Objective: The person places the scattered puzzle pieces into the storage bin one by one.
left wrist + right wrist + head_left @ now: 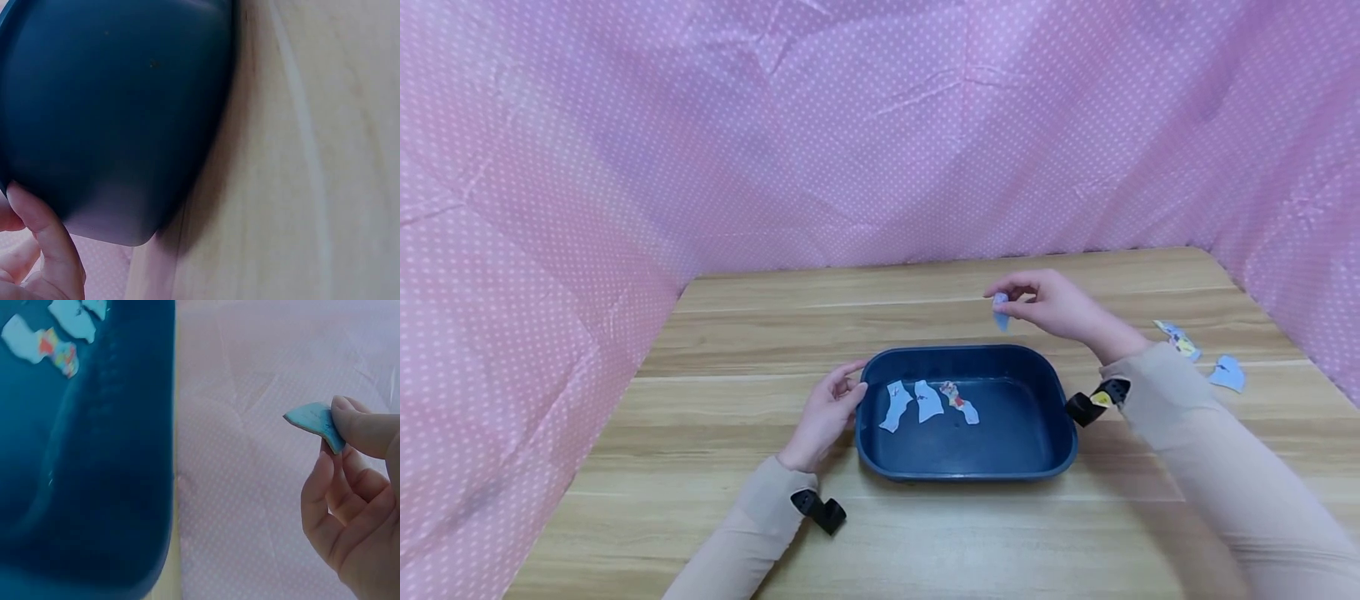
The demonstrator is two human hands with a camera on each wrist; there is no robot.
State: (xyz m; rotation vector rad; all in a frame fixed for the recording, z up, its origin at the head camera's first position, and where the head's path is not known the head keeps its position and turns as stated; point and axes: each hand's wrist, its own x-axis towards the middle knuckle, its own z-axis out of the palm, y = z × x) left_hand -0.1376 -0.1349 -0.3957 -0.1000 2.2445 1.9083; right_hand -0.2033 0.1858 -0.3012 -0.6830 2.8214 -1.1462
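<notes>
My right hand (1051, 307) pinches a light-blue irregular puzzle piece (1001, 312) between thumb and fingers, in the air beyond the tray's far rim. In the right wrist view the piece (312, 419) shows a pointed end and a thin edge. A dark blue rectangular tray (1015, 454) stands on the table. At its left end my left hand (826, 412) grips the rim, thumb (47, 228) on top. Inside the tray lie three flat pieces: a pale-blue one (896, 406) at left, another (928, 402) beside it, and one with a colourful print (959, 403).
To the right of the tray, two more pieces rest on the wood-grain table (737, 333): a printed one (1180, 341) and a light-blue one (1228, 373). Pink dotted cloth (850, 150) hangs behind the table and at its sides.
</notes>
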